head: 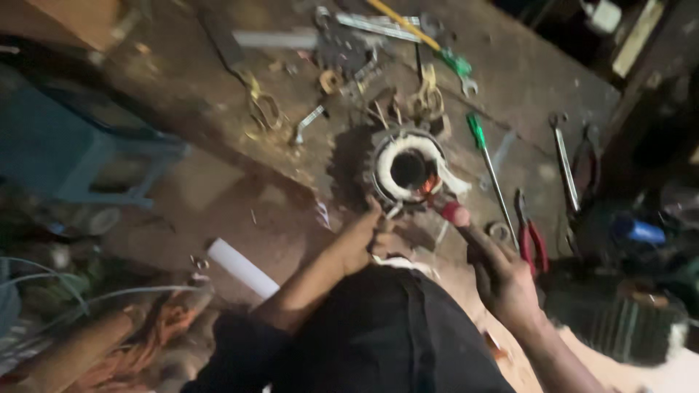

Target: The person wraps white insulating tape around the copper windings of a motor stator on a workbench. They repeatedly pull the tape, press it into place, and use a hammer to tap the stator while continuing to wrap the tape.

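While steadied at its near rim by the left hand (pixel 362 236), fingers pinched on the white-insulated round metal motor stator (pixel 408 169), its copper winding is reached by a red-tipped dark tool (pixel 457 215) clasped in the right hand (pixel 507 284); green-handled screwdriver (pixel 486 160) lies beyond.

**A:** What's the workshop look like from where you're sitting?

**B:** Pretty dim on my feed. I see a grimy brown floor (pixel 218 196), stained all over. Taking the blue stool (pixel 95 156) as my marker: it sits at the left, with a wooden board (pixel 69 18) up beyond it in the corner.

**A:** Anything else near it?

**B:** Below the stool there's a tangle of pale cables (pixel 51 291) and orange cord (pixel 156 331). A white pipe (pixel 242 268) lies to its lower right. Far across from it, at the right edge, I see dark clutter and a ribbed metal block (pixel 619 324).
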Demonstrator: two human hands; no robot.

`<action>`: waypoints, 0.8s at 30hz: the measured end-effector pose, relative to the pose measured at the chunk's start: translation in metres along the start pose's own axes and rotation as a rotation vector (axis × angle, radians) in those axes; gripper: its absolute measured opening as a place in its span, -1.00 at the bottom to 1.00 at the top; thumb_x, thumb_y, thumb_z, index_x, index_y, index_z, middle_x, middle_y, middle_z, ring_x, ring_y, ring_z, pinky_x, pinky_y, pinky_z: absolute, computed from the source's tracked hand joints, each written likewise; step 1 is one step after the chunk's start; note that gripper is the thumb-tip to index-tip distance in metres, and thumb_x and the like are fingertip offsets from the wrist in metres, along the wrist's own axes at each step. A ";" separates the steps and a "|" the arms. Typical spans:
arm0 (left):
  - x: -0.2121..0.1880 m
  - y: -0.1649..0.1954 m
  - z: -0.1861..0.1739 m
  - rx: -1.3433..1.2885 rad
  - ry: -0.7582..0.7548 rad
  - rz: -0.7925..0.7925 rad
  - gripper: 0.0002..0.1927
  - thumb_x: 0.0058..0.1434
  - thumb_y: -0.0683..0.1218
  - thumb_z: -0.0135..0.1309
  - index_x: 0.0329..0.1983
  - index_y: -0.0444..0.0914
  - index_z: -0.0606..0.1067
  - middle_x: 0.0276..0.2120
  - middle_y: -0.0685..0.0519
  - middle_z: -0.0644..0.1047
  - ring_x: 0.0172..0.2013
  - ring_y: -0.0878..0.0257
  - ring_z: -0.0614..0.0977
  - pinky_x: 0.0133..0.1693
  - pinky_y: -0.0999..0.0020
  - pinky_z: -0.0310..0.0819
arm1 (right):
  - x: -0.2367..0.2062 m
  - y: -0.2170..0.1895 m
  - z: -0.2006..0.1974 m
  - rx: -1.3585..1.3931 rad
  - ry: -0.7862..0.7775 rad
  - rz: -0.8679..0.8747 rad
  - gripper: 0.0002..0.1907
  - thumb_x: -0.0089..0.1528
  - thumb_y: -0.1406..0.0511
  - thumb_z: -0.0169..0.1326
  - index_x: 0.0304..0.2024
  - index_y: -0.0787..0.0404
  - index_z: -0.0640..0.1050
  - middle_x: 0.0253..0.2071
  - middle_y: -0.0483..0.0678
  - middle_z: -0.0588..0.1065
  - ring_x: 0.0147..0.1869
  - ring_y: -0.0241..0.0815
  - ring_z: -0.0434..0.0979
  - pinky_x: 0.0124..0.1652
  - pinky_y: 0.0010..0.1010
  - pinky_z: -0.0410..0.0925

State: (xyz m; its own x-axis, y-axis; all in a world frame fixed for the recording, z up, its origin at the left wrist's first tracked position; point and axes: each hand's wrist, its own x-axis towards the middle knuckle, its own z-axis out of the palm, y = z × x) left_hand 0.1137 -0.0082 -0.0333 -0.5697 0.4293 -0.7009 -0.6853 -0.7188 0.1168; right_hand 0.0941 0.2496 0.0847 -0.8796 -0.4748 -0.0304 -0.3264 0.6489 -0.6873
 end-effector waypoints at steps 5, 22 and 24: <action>0.006 -0.002 -0.007 -0.007 -0.074 0.136 -0.57 0.33 0.34 -0.05 -0.25 -0.09 0.37 -0.51 0.23 0.34 -0.61 0.46 0.26 -0.60 0.51 0.04 | 0.001 0.008 0.005 -0.171 -0.010 -0.356 -0.54 0.01 0.47 0.01 -0.10 -0.11 0.49 -0.09 0.12 0.55 -0.19 0.06 0.62 -0.25 -0.26 0.47; 0.010 0.002 -0.023 0.013 -0.153 0.022 -0.49 0.37 0.32 -0.15 -0.14 -0.19 0.50 -0.53 0.28 0.25 -0.62 0.49 0.17 -0.60 0.54 -0.06 | 0.038 -0.007 0.003 -0.265 -0.085 -0.357 -0.39 -0.03 0.49 0.11 0.08 -0.01 0.52 -0.18 0.05 0.51 -0.29 0.06 0.57 -0.35 -0.22 0.43; 0.010 0.003 -0.024 -0.012 -0.130 0.003 -0.59 0.36 0.33 -0.14 -0.24 -0.07 0.37 -0.55 0.28 0.23 -0.63 0.49 0.15 -0.62 0.54 -0.08 | 0.041 -0.007 0.005 -0.267 -0.122 -0.331 -0.40 0.00 0.48 0.12 0.11 0.00 0.52 -0.21 0.05 0.50 -0.32 0.05 0.56 -0.38 -0.22 0.43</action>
State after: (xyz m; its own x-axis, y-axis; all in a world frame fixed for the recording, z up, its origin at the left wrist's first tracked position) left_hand 0.1168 -0.0193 -0.0564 -0.6259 0.4939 -0.6036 -0.6788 -0.7260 0.1099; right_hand 0.0621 0.2225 0.0850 -0.6706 -0.7392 0.0630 -0.6757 0.5735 -0.4632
